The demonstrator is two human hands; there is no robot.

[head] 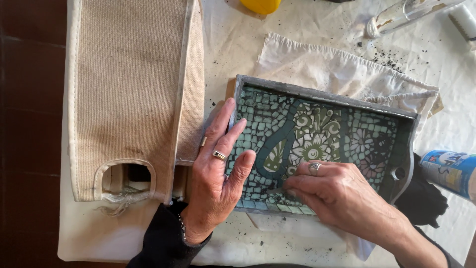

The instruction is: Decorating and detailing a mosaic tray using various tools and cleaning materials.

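Mosaic tray [317, 149] lies flat on white cloth [342, 69], canvas bag [129, 94] just left of it. Grey frame, teal tiles, floral shards.

Left hand [218, 173] spread flat on tray's left edge. Right hand [337, 191] pinched at tray's near edge; what it pinches, cannot tell.

Risks, judged: tray skids on cloth if left hand's pressure slackens; tile edges nick fingertips; grit scattered beyond tray scratches glaze.

One labelled container noted: a cylindrical can [452, 172] lying on its side at the right edge of the table [238, 54], just beside the mosaic tray's right end. Its label is blue and white with small coloured figures. No signs or screens.
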